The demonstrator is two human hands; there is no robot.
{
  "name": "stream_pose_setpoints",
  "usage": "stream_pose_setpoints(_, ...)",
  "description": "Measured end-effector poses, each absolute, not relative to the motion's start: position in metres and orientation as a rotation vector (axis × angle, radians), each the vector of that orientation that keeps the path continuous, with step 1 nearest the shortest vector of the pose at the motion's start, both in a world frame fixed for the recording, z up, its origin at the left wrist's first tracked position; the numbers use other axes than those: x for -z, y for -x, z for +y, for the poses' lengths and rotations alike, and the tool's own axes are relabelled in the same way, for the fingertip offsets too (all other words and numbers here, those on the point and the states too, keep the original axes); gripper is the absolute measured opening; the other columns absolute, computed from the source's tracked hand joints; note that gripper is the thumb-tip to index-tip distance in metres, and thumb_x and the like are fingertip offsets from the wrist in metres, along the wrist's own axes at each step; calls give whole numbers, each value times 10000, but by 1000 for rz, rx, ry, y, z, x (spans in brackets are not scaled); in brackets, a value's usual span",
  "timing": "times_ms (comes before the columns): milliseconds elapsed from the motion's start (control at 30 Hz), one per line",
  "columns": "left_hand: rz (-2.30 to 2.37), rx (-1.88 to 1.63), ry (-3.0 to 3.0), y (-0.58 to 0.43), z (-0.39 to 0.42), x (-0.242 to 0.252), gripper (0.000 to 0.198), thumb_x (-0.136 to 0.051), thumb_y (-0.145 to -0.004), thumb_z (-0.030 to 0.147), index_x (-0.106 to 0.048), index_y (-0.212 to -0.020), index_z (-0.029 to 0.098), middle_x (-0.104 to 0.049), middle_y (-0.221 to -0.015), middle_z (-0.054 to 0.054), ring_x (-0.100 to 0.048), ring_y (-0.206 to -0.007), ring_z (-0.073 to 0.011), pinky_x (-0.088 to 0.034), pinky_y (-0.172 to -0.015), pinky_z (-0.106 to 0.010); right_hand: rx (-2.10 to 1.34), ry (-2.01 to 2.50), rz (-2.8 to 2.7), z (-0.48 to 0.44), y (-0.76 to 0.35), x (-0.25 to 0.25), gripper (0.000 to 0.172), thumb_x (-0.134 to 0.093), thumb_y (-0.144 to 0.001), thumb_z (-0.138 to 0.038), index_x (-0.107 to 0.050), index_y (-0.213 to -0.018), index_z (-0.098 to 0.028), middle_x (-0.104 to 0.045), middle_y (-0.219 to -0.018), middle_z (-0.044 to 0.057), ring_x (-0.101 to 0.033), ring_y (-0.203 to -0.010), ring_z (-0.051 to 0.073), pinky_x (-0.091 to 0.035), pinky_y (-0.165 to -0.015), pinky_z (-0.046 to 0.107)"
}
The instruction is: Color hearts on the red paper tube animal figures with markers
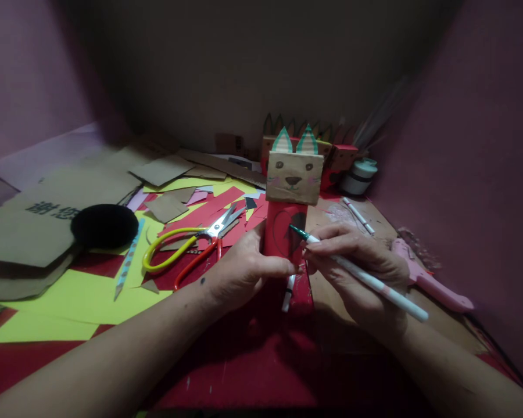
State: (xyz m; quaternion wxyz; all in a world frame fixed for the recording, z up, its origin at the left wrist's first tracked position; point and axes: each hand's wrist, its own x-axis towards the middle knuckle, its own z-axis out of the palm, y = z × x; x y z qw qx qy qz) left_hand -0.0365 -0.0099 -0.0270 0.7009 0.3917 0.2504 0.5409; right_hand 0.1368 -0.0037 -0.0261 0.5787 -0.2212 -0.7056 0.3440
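A cardboard cat figure (294, 180) stands upright in the middle, with a tan head, green-edged ears, a drawn face and a red body. My left hand (255, 261) is closed around the lower part of that red body, thumb across its front. Between the fingers of my right hand (357, 267) is a white marker pen (375, 284) with a green tip. The tip is at a dark oval outline on the red body; whether it touches cannot be told. Below the figure lies a white pen piece (289, 295), partly hidden.
Yellow-and-red-handled scissors (196, 238), a dotted pencil (129, 258) and a black round object (104, 226) lie left among paper scraps and cardboard (30, 215). Similar figures (342, 157) and a lidded jar (361, 176) stand behind. Right are another marker (358, 216) and a pink glue gun (436, 284).
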Motion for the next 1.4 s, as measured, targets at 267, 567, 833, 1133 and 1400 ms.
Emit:
stream_pose_setpoints(267,525,-1194,-853,37,-9,27,410,-798,-593,-11,-706,-953,161,-760,-808,-30,-702,-710,-190,-546,-692,-293,-799,513,-1671,-3,-137,25,259,-725,-860,-44,-812,-958,-267,-719,-949,27,-695,-740,143,-571,-635,271)
stream_pose_setpoints(567,535,-1197,-861,36,-9,27,413,-820,-599,4,-709,-964,164,-769,-823,-24,-704,-737,-184,-549,-706,-283,-811,534,-1652,-3,-138,26,275,-724,-858,-31,-809,-963,-270,-720,-950,29,-698,-777,146,-568,-657,265)
stream_pose_setpoints(833,583,-1200,-891,37,-10,27,439,-832,-606,28,-691,-997,169,-757,-847,-31,-701,-776,-196,-550,-737,-293,-758,518,-1678,-3,-136,25,250,-706,-875,-46,-795,-963,-262,-704,-975,32,-709,-791,154,-586,-659,276)
stream_pose_setpoints(1133,582,-1191,-887,37,-10,26,470,-842,-608,40,-696,-1036,169,-763,-877,-42,-720,-825,-211,-569,-784,-309,-700,540,-1672,-3,-136,26,249,-703,-889,-52,-784,-982,-268,-699,-996,21,-712,-797,139,-576,-699,265)
stream_pose_setpoints(1400,580,-1184,-911,38,-9,29,429,-848,-623,42,-694,-1004,164,-760,-860,-29,-703,-794,-183,-563,-749,-281,-665,505,-1770,-4,-136,24,258,-670,-903,-29,-778,-977,-252,-689,-983,27,-716,-786,131,-589,-706,260)
